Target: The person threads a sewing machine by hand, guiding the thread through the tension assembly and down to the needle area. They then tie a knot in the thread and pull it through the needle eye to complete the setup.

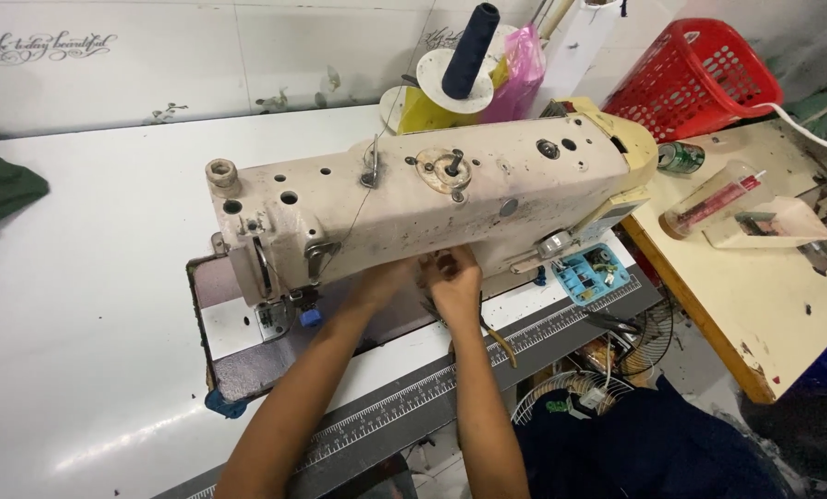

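Both my forearms come in bare from below the sewing machine (432,199), with no sleeve showing on either as far back as the frame's lower edge. Left hand (386,277): bare, no glove, no ring or band visible; most of it is masked by the machine body. Right hand (452,277): bare as well, no glove, no watch or bracelet at the wrist. Fingernails too small to judge. Dark navy cloth (644,444) sits below and right of the machine; I cannot tell if it is my clothing.
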